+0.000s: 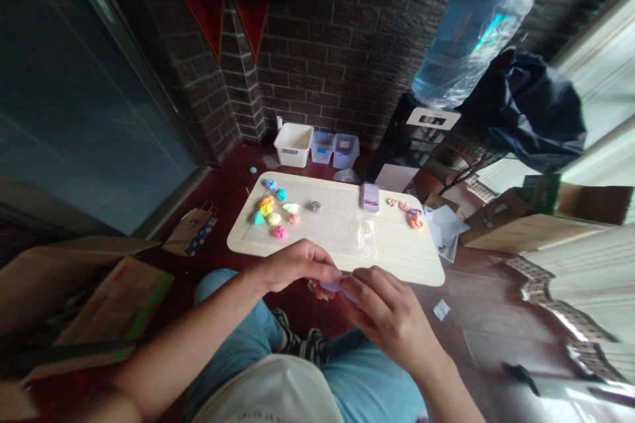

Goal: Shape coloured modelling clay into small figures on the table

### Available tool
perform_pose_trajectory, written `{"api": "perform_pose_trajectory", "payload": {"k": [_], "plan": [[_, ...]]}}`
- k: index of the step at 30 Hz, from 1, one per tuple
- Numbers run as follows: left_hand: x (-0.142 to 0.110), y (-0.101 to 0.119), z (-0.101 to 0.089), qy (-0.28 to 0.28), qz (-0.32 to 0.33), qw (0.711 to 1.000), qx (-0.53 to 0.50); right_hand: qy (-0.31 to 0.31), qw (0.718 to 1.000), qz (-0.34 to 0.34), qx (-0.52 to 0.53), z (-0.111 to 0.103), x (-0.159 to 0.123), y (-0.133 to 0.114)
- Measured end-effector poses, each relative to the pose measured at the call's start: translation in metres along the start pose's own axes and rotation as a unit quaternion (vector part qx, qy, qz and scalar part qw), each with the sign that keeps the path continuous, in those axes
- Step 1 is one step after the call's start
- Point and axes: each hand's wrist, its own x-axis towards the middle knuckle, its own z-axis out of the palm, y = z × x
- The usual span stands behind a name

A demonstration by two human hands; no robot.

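Purple clay (331, 285): a soft-looking piece, lower centre of frame, held in the air just off the near edge of the tabletop. Visible part runs roughly left to right, dipping slightly rightward; full length hidden by fingers.

Left hand (300, 266) comes in from the left; its grip is closed, thumb over the clay's left end. Right hand (385, 304) comes in from lower right; its grip is closed too, fingers curled over the right end. Neither is nearer: both touch, the clay bridging them.

Beyond, up-frame: tabletop (409, 269) with bubble wrap (335, 238). Pink lump (279, 232) and grey lump (315, 206) lie on the wrap; orange piece (415, 219) sits right of it.
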Motion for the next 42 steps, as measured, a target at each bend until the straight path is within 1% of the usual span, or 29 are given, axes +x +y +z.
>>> {"api": "perform_pose_trajectory", "payload": {"k": [3,5,6,7,8,9,10,11,13,14,15,16,17,18,19,20,21,23,25,26,28,30,31,33,35,37,39,40,42], "plan": [[0.003,-0.002,0.001,-0.020,-0.022,0.999,-0.023,0.010,1.000,-0.015,-0.023,0.003,-0.001,0.000],[0.004,-0.003,0.001,-0.014,-0.019,1.000,-0.005,0.018,0.999,-0.011,-0.040,0.006,-0.001,0.001],[0.003,-0.003,0.001,-0.004,-0.007,1.000,0.017,0.026,0.999,0.006,-0.038,0.008,-0.002,0.001],[0.003,-0.004,0.001,0.012,0.013,0.999,0.047,0.035,0.998,0.038,-0.019,0.010,-0.003,0.001],[0.002,-0.004,0.001,0.032,0.042,0.995,0.084,0.047,0.995,0.086,0.021,0.013,-0.004,0.002],[0.000,-0.004,0.002,0.054,0.080,0.987,0.129,0.060,0.984,0.147,0.078,0.016,-0.006,0.002],[-0.001,-0.003,0.002,0.074,0.126,0.973,0.180,0.071,0.963,0.215,0.147,0.020,-0.007,0.003],[-0.003,-0.003,0.003,0.088,0.178,0.951,0.235,0.080,0.930,0.279,0.224,0.024,-0.009,0.003],[-0.006,-0.001,0.005,0.090,0.274,0.894,0.343,0.081,0.847,0.376,0.366,0.032,-0.012,0.004],[-0.007,0.000,0.005,0.082,0.308,0.865,0.387,0.078,0.807,0.405,0.423,0.036,-0.013,0.005],[-0.008,0.001,0.006,0.076,0.331,0.841,0.421,0.073,0.773,0.422,0.467,0.039,-0.014,0.005],[-0.009,0.003,0.007,0.072,0.342,0.824,0.446,0.070,0.750,0.432,0.497,0.042,-0.014,0.005],[-0.010,0.004,0.007,0.073,0.343,0.814,0.463,0.069,0.738,0.434,0.511,0.043,-0.015,0.005],[-0.011,0.005,0.007,0.079,0.336,0.812,0.471,0.068,0.740,0.432,0.512,0.044,-0.015,0.005],[-0.011,0.006,0.007,0.085,0.324,0.818,0.468,0.068,0.753,0.423,0.499,0.042,-0.015,0.005],[-0.011,0.006,0.007,0.092,0.302,0.834,0.452,0.064,0.776,0.409,0.475,0.040,-0.014,0.005],[-0.010,0.006,0.006,0.097,0.273,0.859,0.423,0.057,0.806,0.389,0.443,0.036,-0.013,0.005],[-0.008,0.005,0.005,0.101,0.195,0.919,0.327,0.039,0.868,0.335,0.365,0.028,-0.010,0.005],[-0.003,0.002,0.004,0.082,0.112,0.969,0.203,0.019,0.914,0.276,0.295,0.019,-0.008,0.005],[0.000,0.001,0.003,0.069,0.079,0.984,0.145,0.010,0.932,0.248,0.264,0.015,-0.006,0.005],[0.005,-0.001,0.002,0.045,0.034,0.996,0.062,-0.001,0.964,0.187,0.189,0.011,-0.004,0.006],[0.009,-0.002,0.000,0.032,0.011,0.999,0.023,-0.003,0.989,0.119,0.090,0.010,-0.004,0.007],[0.011,-0.002,0.000,0.026,0.002,1.000,0.015,-0.001,0.996,0.085,0.040,0.010,-0.004,0.008],[0.012,-0.004,-0.001,0.015,-0.021,1.000,0.010,0.007,0.999,0.030,-0.037,0.011,-0.005,0.009],[0.013,-0.005,-0.001,0.015,-0.047,0.999,0.020,0.018,0.997,-0.001,-0.077,0.013,-0.006,0.010],[0.013,-0.007,0.001,0.019,-0.065,0.997,0.036,0.030,0.996,-0.015,-0.088,0.015,-0.008,0.011],[0.013,-0.008,0.003,0.025,-0.057,0.996,0.056,0.047,0.997,-0.003,-0.068,0.019,-0.009,0.012],[0.012,-0.008,0.004,0.033,-0.038,0.997,0.066,0.059,0.997,0.021,-0.044,0.021,-0.010,0.013],[0.009,-0.009,0.006,0.054,0.032,0.995,0.084,0.086,0.990,0.104,0.032,0.026,-0.011,0.013]]}}
